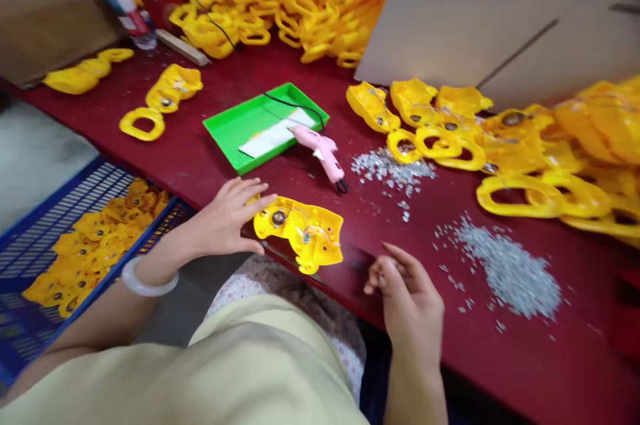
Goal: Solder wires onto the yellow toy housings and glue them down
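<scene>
A yellow plastic half-shell [300,228] lies at the table's near edge, its hollow side up, with thin wires and a round metal piece inside. My left hand [225,219] is over its left end, fingers stretched out and thumb apart; they hide that end of the shell. To the right of the shell, my right hand [407,295] hovers by the table edge with fingers curled and thumb pressed against them. Anything pinched there is too small to make out. Beyond the shell rests a pink glue gun [323,151], its nozzle over a green tray [225,138].
Small clear plastic pieces [515,271] lie heaped at right, with another pile [390,168] behind. More yellow shells [417,105] line the back right, below a cardboard box [500,18]. A blue crate [30,225] with yellow parts stands at left. A black cord [295,103] crosses the tray.
</scene>
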Demonstrator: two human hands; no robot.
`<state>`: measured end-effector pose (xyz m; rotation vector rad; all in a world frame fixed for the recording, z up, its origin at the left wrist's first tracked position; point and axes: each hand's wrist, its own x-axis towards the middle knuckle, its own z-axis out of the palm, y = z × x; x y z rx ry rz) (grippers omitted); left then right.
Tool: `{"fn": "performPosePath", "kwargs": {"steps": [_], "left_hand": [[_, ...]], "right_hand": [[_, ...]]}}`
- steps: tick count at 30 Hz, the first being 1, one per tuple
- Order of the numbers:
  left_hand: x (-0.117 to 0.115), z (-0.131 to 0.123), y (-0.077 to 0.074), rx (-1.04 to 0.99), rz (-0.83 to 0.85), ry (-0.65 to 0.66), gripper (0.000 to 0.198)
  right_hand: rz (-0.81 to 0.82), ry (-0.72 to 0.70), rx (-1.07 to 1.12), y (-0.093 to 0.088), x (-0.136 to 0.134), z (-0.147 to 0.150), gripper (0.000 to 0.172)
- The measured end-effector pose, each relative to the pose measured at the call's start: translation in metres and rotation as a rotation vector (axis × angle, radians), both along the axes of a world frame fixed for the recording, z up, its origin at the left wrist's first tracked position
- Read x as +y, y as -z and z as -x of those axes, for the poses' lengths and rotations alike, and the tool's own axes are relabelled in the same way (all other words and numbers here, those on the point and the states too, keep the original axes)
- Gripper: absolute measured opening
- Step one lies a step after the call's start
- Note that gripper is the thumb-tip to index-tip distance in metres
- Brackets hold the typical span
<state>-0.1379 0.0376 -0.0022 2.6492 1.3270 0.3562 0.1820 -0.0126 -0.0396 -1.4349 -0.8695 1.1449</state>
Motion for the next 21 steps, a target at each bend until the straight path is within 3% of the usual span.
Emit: {"fn": "performPosePath", "kwargs": {"steps": [5,9,11,14,18,21], "left_hand": [[-0.003,0.000,0.018,-0.091,-0.153,0.000,0.045],[-0.013,0.011,0.017,-0.250,-0.290,-0.067,0.039],[-0.013,0.032,0.010,-0.295,-0.361,-0.217,0.040],[0.007,0.082,-0.003,-0.261,-0.444,-0.603,0.043],[0.062,0.151,-0.013,-0.150,-0.416,-1.130,0.056],[0.103,0.180,-0.008,-0.121,-0.379,-1.305,0.058]], "right_hand": [[0.051,-0.002,-0.106,0.000,-0.001,0.003,0.040],[0.075,-0.033,-0.174,-0.005,-0.003,0.005,0.045],[0.082,-0.044,-0.196,-0.007,-0.003,0.007,0.048],[0.096,-0.068,-0.219,-0.009,0.000,0.011,0.050],[0.100,-0.078,-0.251,-0.010,0.004,0.015,0.052],[0.090,-0.080,-0.264,-0.007,0.005,0.015,0.053]]}}
